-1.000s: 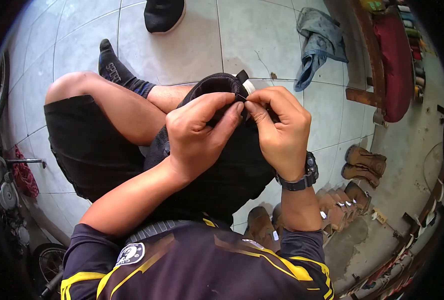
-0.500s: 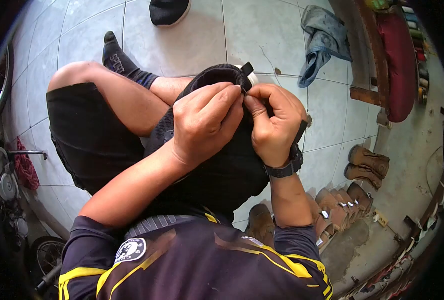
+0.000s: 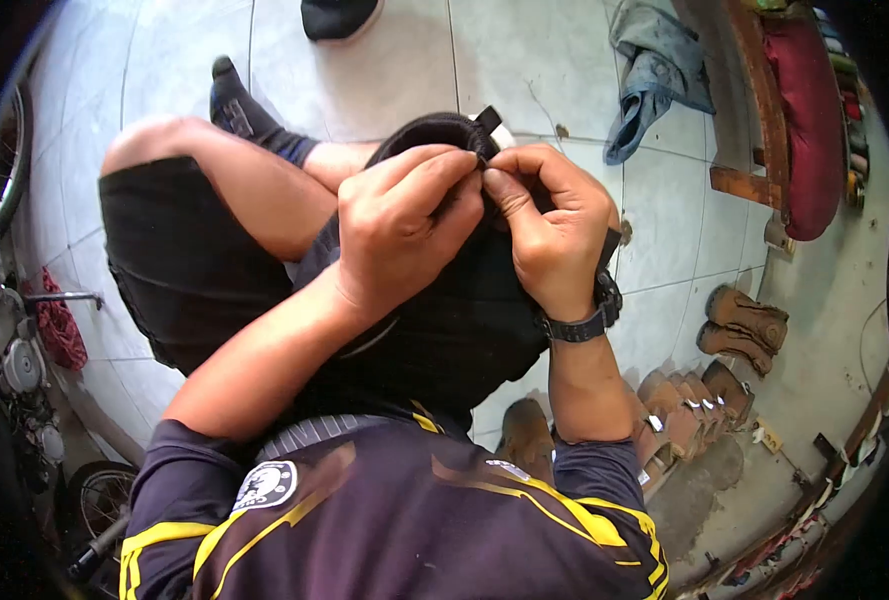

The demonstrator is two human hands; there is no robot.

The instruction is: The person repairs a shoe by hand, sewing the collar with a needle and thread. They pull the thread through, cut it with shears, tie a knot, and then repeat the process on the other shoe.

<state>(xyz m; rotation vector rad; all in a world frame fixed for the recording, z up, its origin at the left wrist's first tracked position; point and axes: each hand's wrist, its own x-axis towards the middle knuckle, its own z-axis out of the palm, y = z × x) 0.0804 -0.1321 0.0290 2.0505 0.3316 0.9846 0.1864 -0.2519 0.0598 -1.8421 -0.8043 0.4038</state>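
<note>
A black knit shoe (image 3: 434,130) with a white sole edge and a heel tab sits in my lap, its collar opening facing up. On the shoe's heel rim, my left hand (image 3: 404,215) is closed in a pinch. Opposite it, my right hand (image 3: 559,225) pinches the same rim between thumb and forefinger, fingertips nearly touching the left ones. Anything thin between the fingertips is too small to make out. A black watch (image 3: 579,327) is on my right wrist.
Another black shoe (image 3: 339,18) lies on the tiled floor ahead. Blue denim cloth (image 3: 654,80) is at the right, near a wooden frame with a red cushion (image 3: 809,130). Several brown shoes (image 3: 744,325) stand at the lower right; bicycle parts (image 3: 24,370) line the left.
Both hands have shifted slightly up in the view, still at the heel rim. The camera view has moved a little; the grip looks much the same.
</note>
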